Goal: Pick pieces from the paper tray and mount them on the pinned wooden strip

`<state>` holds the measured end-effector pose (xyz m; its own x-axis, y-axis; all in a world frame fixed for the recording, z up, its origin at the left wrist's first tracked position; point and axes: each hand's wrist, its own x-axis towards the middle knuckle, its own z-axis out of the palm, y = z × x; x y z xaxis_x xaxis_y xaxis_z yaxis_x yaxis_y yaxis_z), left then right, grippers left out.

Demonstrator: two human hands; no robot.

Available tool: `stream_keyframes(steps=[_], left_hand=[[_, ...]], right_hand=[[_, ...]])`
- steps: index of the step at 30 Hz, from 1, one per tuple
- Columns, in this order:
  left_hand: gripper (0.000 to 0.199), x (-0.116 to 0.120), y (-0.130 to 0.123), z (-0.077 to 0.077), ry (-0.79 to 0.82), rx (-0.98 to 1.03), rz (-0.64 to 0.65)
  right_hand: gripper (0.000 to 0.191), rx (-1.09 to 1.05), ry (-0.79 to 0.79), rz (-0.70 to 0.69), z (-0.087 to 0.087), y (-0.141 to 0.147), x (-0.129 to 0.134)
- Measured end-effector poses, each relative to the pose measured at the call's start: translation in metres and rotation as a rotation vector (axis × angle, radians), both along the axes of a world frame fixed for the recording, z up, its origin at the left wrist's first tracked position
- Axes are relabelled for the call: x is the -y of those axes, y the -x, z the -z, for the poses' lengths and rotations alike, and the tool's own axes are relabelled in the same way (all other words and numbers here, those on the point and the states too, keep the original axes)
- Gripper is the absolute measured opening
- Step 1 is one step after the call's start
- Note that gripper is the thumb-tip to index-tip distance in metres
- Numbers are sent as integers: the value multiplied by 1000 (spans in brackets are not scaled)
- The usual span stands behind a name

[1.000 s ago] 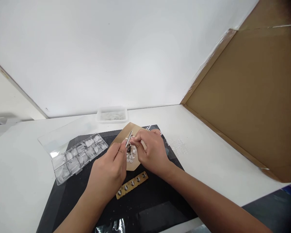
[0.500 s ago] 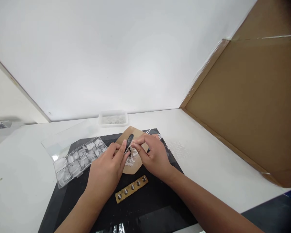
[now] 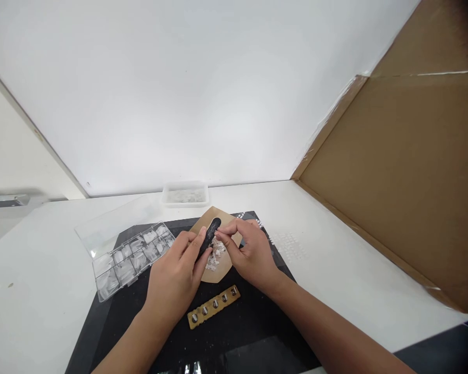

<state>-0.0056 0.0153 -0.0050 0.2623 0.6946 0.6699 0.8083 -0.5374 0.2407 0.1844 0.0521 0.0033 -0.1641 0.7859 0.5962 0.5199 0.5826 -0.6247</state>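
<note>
Two hands work close together over a sheet of brown paper [image 3: 226,269], and the dark bar [image 3: 211,233] between them now shows its broad black face; in the earliest frame it was seen nearly edge-on, as a thin pale sliver, and half a second ago that face was already coming round. The left hand [image 3: 175,267] is clamped on the bar, thumb on the near side and fingers on the other. The right hand [image 3: 251,252] has its thumb and forefinger pinched together against or just beside the bar's right side; what sits in that pinch is too small to tell.

The bar sticks out beyond the left hand's fingertips, to the left of the right hand's pinch. Its long axis slants away from the person and to the right, the rounded far end pointing forward.

White flakes [image 3: 212,263] lie on the paper below the fingertips. Nearer the person, between the wrists, a yellowish strip [image 3: 209,310] carrying five small metallic pieces rests on the black mat [image 3: 218,345]. Left of the left hand is a clear divided case [image 3: 132,258], its lid open; beyond both hands, a translucent tub [image 3: 185,195] stands on the white counter [image 3: 257,198].
</note>
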Motion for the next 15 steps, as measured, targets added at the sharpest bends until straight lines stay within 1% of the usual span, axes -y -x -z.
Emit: stream_keyframes(steps=[4,8,11,15], left_hand=[[35,1,-1,0,58,124,68],[29,2,-4,0,68,206,62],[26,4,-7,1,46,191,48],[22,6,-8,2,-4,123,1]], right_hand=[[14,6,0,37,-1,0,1],[16,41,-6,50,-3,1,2],[17,69,9,52,-3,3,4],[18,101,22,12,-3,8,6]])
